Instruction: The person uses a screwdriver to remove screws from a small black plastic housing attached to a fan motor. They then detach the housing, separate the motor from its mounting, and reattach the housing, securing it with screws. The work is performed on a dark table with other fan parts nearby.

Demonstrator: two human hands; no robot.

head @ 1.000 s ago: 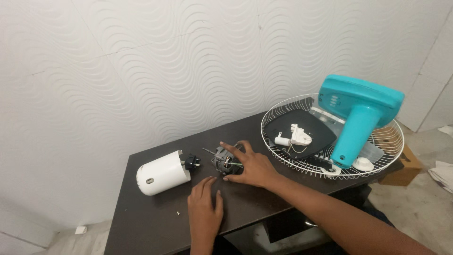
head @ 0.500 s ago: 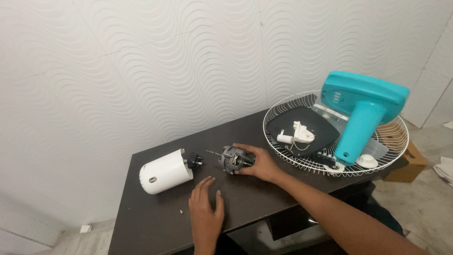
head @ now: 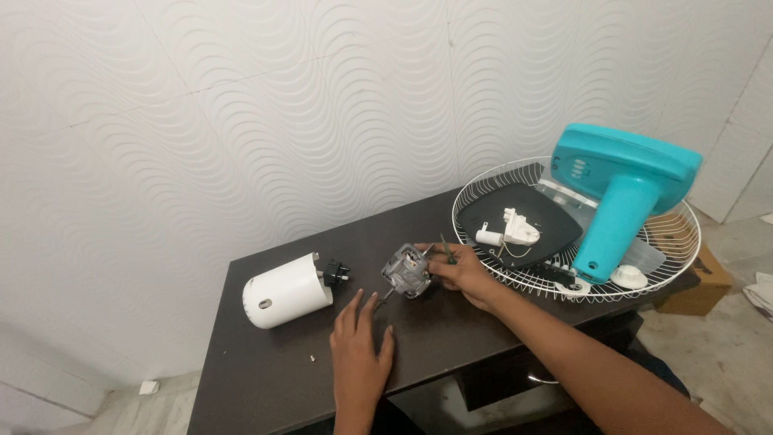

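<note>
So the fan motor (head: 407, 271) is a small grey metal block with copper windings showing, tipped on its side on the dark bench (head: 266, 379). It sits between the white cylindrical housing (head: 286, 291) and the wire grille (head: 576, 234).

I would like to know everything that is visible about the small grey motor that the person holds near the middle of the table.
The motor is a small, boxy grey metal block with a darker core; finer parts are too small to tell. It sits tilted on the dark table, between the white cylindrical housing and the wire fan guard. The right hand grips its right side, apparently together with a thin green-handled tool. The left hand lies flat on the table just below it, apart from it.
</note>
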